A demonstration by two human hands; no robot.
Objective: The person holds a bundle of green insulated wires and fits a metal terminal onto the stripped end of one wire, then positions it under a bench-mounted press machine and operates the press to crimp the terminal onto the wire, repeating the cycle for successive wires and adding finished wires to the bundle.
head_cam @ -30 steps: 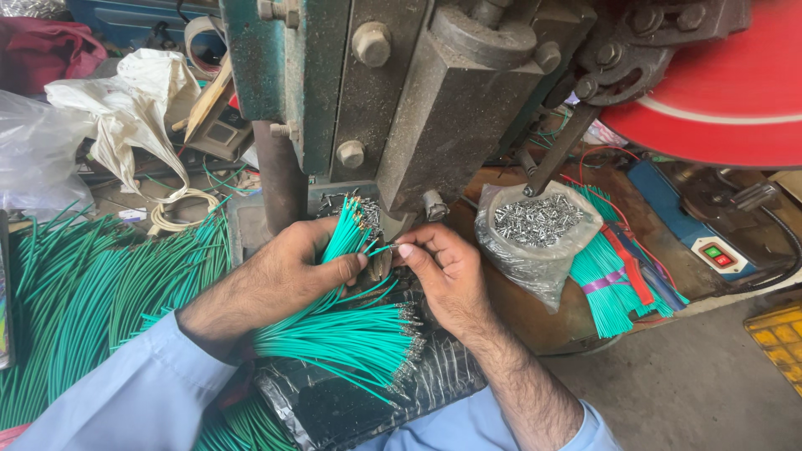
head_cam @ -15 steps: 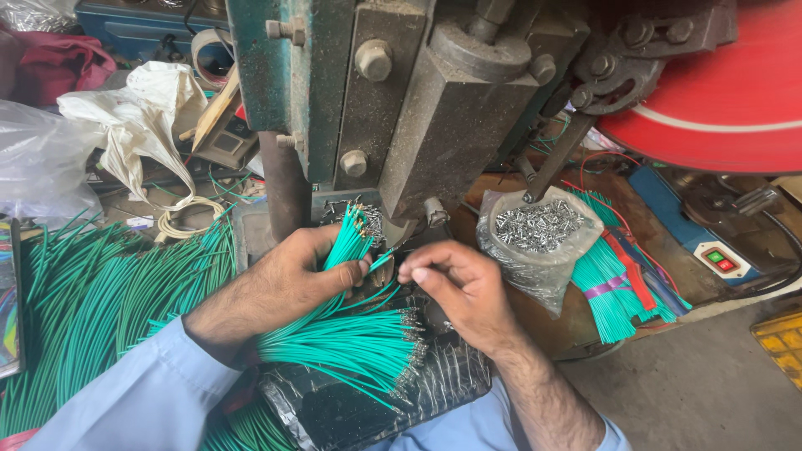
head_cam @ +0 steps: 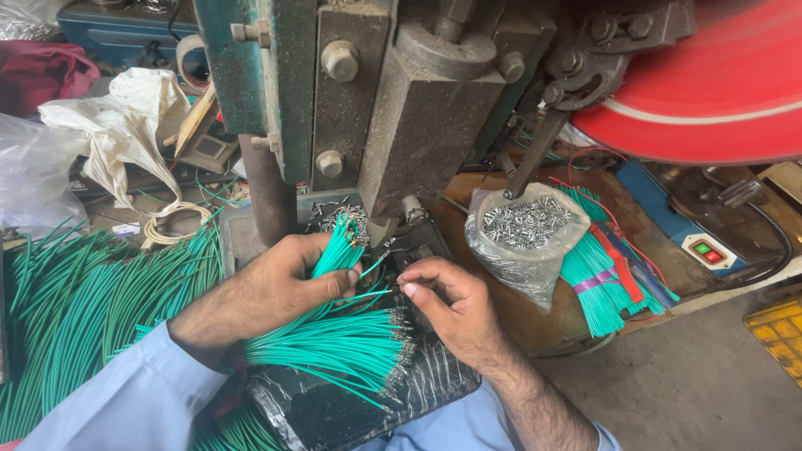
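Little has moved, both hands stay under the press | left hand grips green wire bundle, tips up toward press | right hand pinches one wire, angled up-right, nearer the die | finished wires on lap

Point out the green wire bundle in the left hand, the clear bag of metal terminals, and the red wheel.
green wire bundle (head_cam: 338, 250), head view, on the upper end above the fist.
clear bag of metal terminals (head_cam: 522, 242), head view, on its front wall.
red wheel (head_cam: 710, 83), head view, on its face.
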